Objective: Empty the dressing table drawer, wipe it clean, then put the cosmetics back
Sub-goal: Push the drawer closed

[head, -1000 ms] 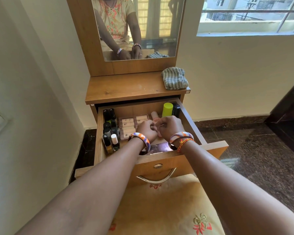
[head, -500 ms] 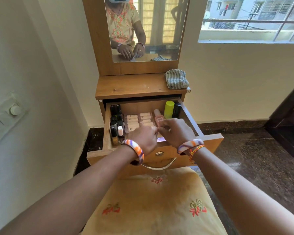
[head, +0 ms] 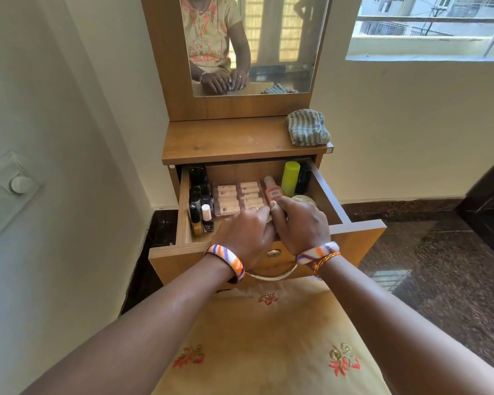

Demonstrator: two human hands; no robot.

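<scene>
A wooden dressing table is standing against a cream wall, its flat bench (head: 228, 143) carrying a folded striped cloth (head: 308, 127) at the right end, just below the mirror (head: 251, 44). A window (head: 431, 24) is letting daylight in on the right, and dark polished stone floor (head: 428, 252) is running beside the unit. A switch plate (head: 9, 192) is sitting on the left wall. A yellow embroidered fabric (head: 271, 343) is lying across the foreground beneath the arms.

The drawer (head: 354, 235) is standing pulled out under the bench, with cosmetics inside: dark nail polish bottles (head: 200, 201) lining the left wall, cream lipstick trays (head: 237, 198) lying in the middle, a pink bottle (head: 272, 191) just beside them, and a lime green tube (head: 291, 178) standing upright near the right rear corner with a dark container next to it.

Both hands are reaching into the front of the drawer, touching each other. The left hand (head: 247, 232) is lying knuckles-up with fingers curled downward; what it is gripping, if anything, I cannot tell. The right hand (head: 300, 223) is curling its fingers too, its fingertips meeting the base of the pink bottle, though whether it is actually clasping it is unclear. Striped bangles are circling both wrists.
</scene>
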